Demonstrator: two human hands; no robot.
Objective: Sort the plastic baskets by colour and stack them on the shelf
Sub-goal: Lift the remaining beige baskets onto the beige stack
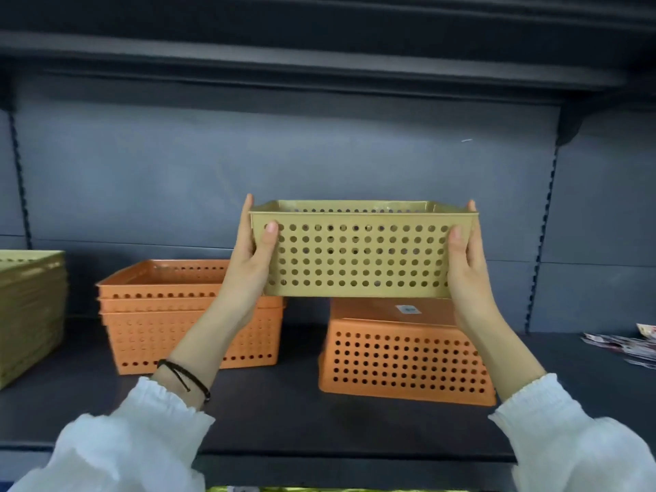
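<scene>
Yellow basket (358,250) is gripped at its ends by left hand (253,257) and right hand (465,264), above one upturned orange basket (404,356). Three nested orange baskets (184,314) and a yellow stack (30,314) stand left on the shelf (284,420).

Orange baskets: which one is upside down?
The lone orange basket on the right, under the held yellow basket: flat base up, label showing. The nested orange stack left of it sits open-side up.

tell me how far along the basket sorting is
Partly done. A tall stack of yellow baskets stands at the shelf's left edge, and a stack of orange baskets sits nested upright beside it. In hand: the left hand and right hand hold one yellow basket in the air. Left: that basket belongs on the yellow stack, and the upside-down orange basket still needs flipping and nesting.
</scene>
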